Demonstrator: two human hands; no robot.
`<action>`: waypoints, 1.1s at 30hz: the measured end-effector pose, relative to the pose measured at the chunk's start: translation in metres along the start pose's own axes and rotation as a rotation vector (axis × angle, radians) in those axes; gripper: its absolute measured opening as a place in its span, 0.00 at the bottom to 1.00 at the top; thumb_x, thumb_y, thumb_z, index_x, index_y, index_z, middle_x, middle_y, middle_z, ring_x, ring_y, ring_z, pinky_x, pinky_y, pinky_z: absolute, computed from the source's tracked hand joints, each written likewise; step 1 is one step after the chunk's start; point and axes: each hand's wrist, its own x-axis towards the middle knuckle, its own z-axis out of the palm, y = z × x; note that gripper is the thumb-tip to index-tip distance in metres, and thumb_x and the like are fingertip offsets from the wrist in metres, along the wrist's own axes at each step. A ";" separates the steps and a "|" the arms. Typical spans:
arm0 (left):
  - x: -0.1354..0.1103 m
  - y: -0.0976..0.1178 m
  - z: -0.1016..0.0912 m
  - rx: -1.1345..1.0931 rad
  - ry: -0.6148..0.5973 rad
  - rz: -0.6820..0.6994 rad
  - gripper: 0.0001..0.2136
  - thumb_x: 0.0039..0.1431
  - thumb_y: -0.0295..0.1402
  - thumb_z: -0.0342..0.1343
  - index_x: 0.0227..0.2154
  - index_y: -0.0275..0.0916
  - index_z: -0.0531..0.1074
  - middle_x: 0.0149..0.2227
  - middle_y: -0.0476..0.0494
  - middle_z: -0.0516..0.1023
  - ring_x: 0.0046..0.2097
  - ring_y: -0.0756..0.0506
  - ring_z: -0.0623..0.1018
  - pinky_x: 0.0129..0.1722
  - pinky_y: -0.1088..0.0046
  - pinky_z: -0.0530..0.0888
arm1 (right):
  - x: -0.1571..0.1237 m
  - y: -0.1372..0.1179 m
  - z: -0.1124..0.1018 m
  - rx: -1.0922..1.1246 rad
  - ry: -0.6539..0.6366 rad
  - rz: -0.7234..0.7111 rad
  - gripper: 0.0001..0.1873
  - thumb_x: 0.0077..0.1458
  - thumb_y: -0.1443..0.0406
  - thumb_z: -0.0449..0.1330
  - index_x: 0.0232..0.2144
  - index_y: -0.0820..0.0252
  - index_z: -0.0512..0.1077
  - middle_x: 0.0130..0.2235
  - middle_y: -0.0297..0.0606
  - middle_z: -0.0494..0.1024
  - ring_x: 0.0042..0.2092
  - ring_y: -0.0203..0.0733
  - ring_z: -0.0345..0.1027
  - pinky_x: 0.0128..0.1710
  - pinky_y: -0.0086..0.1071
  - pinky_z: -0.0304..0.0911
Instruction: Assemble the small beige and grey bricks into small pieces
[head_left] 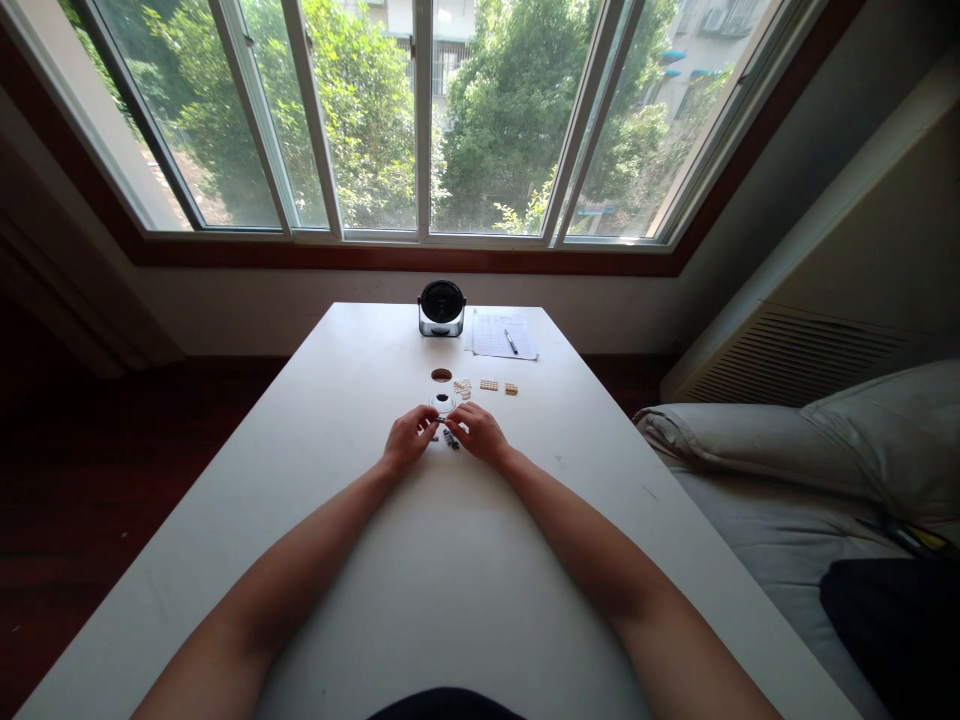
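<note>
My left hand (pixel 410 436) and my right hand (pixel 478 432) meet over the white table (pixel 450 560). Their fingertips are pinched together on a small dark piece (pixel 441 419), too small to name. Just beyond the fingers is a clear round dish (pixel 442 402) with something dark in its middle. Several small dark parts (pixel 450 439) lie between my hands on the tabletop. Loose tan pieces (pixel 462 388) are spread beyond my right hand, beside a flat tan block of small units (pixel 489 385) and a second, thicker tan block (pixel 511 389).
A small black fan (pixel 442 306) stands at the table's far end. To its right lie printed sheets (pixel 495 335) with a pen (pixel 511 342) on top. A round hole (pixel 442 375) opens in the tabletop. A padded seat (pixel 772 440) runs along the right side.
</note>
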 end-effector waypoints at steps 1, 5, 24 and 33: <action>0.000 0.000 0.000 0.000 0.000 0.004 0.07 0.62 0.33 0.55 0.41 0.43 0.73 0.36 0.49 0.80 0.33 0.49 0.75 0.38 0.69 0.77 | 0.000 0.000 0.000 0.007 0.004 0.003 0.08 0.66 0.61 0.56 0.37 0.54 0.75 0.36 0.38 0.76 0.42 0.42 0.68 0.43 0.33 0.63; 0.000 0.000 -0.001 0.001 -0.006 0.007 0.07 0.63 0.35 0.54 0.41 0.43 0.74 0.37 0.49 0.80 0.35 0.48 0.76 0.40 0.67 0.78 | 0.000 0.000 0.001 0.052 0.038 0.004 0.06 0.64 0.63 0.59 0.42 0.55 0.74 0.37 0.37 0.77 0.41 0.41 0.69 0.43 0.32 0.63; 0.001 0.000 -0.002 0.007 0.003 -0.014 0.08 0.61 0.36 0.57 0.41 0.42 0.76 0.35 0.48 0.80 0.33 0.48 0.77 0.39 0.66 0.79 | -0.002 0.002 0.003 0.039 0.044 0.007 0.08 0.63 0.66 0.58 0.44 0.55 0.73 0.37 0.38 0.77 0.41 0.42 0.70 0.43 0.33 0.64; 0.001 -0.001 -0.001 0.009 0.003 -0.005 0.08 0.62 0.35 0.56 0.41 0.42 0.76 0.36 0.47 0.80 0.34 0.48 0.78 0.38 0.68 0.78 | 0.000 0.000 0.001 0.015 0.013 -0.005 0.06 0.65 0.64 0.57 0.39 0.55 0.74 0.36 0.38 0.77 0.41 0.41 0.69 0.43 0.32 0.63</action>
